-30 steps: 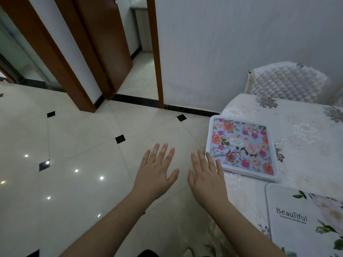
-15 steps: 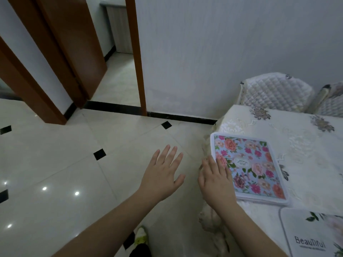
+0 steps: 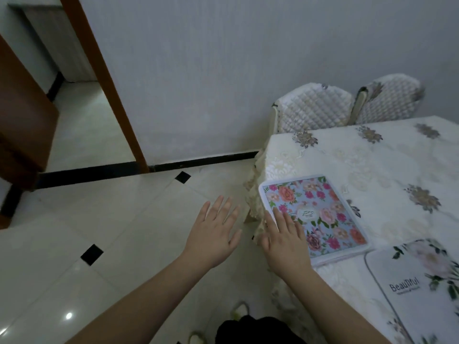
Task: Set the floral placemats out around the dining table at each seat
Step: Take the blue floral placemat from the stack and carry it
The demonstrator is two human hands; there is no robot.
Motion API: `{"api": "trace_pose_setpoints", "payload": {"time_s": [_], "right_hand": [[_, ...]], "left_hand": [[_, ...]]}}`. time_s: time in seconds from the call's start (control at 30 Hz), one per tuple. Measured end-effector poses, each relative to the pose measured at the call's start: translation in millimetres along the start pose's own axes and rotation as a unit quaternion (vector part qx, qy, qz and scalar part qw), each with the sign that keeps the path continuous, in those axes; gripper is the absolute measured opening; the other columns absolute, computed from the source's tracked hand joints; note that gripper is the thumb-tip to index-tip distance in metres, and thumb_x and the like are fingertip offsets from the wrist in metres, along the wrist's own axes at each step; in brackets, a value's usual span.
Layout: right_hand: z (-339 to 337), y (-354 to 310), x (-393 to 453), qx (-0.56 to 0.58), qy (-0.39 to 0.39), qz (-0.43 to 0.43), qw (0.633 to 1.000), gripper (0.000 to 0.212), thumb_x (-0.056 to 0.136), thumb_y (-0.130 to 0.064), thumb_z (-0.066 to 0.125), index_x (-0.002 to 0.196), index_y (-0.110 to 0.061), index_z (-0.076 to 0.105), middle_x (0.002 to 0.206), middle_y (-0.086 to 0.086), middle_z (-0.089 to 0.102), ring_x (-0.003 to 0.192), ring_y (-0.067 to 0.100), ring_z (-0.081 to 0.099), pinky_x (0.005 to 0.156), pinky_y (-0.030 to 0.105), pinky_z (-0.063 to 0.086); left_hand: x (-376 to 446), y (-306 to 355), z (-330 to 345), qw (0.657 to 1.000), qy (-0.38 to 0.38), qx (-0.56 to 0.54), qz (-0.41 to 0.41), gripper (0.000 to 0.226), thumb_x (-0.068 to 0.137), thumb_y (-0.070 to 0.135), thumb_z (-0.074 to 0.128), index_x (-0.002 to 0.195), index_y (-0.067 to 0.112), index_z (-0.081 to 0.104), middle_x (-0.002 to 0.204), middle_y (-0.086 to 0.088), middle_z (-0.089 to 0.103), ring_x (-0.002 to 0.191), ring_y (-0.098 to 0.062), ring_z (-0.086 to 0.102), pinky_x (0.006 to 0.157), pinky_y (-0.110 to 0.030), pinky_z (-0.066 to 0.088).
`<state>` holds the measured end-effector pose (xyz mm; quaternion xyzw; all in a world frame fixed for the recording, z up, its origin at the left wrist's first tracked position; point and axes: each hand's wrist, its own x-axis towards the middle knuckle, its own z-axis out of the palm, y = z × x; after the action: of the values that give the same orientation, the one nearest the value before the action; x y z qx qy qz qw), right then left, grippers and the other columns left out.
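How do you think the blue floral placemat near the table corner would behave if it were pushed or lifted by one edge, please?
The blue floral placemat lies dead flat with crisp rounded corners, so it is probably fairly stiff and thin, hence light. It rests on an embroidered tablecloth, which may bunch up when the mat is pushed. The right hand lies over its near edge with straight fingers; whether it presses on the mat is unclear.

Right hand (image 3: 285,242) now overlaps floral placemat (image 3: 315,214), previously beside it.
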<state>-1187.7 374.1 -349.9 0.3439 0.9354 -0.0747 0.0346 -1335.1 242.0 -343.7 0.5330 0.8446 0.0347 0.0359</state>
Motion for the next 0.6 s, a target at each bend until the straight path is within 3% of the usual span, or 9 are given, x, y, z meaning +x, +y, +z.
{"api": "trace_pose_setpoints", "payload": {"time_s": [0.07,0.3,0.47,0.6], "right_hand": [[3,9,8,0.017,0.0,0.029,0.999,0.058,0.104,-0.039,0.025,0.158,-0.024,0.01,0.167,0.001,0.005,0.153,0.021,0.002,0.122,0.042,-0.002],[19,61,41,0.057,-0.012,0.118,0.991,0.058,0.103,-0.039,0.024,0.158,-0.025,0.012,0.167,0.001,0.007,0.153,0.022,0.003,0.122,0.045,0.001],[28,108,61,0.07,-0.013,0.18,0.981,0.059,0.102,-0.039,0.025,0.158,-0.023,0.011,0.166,0.003,0.009,0.153,0.025,0.006,0.122,0.046,0.002],[38,122,67,0.076,-0.033,0.205,0.975,0.06,0.101,-0.039,0.023,0.158,-0.024,0.009,0.167,0.002,0.007,0.153,0.023,0.002,0.121,0.046,-0.003]], "left_hand": [[20,3,2,1.0,0.009,-0.007,0.027,0.067,0.095,0.051,0.023,0.15,0.018,0.042,0.158,-0.008,0.038,0.148,-0.028,0.029,0.12,-0.051,0.02],[110,27,14,0.99,-0.023,-0.011,0.139,0.061,0.094,0.048,0.032,0.141,0.016,0.054,0.146,-0.012,0.053,0.135,-0.032,0.05,0.11,-0.054,0.039],[163,54,26,0.976,-0.048,0.015,0.21,0.059,0.098,0.047,0.032,0.145,0.018,0.05,0.152,-0.009,0.046,0.144,-0.028,0.039,0.114,-0.051,0.033],[201,75,35,0.964,-0.064,0.031,0.257,0.06,0.097,0.047,0.03,0.145,0.017,0.051,0.15,-0.008,0.049,0.142,-0.027,0.042,0.115,-0.049,0.03]]}}
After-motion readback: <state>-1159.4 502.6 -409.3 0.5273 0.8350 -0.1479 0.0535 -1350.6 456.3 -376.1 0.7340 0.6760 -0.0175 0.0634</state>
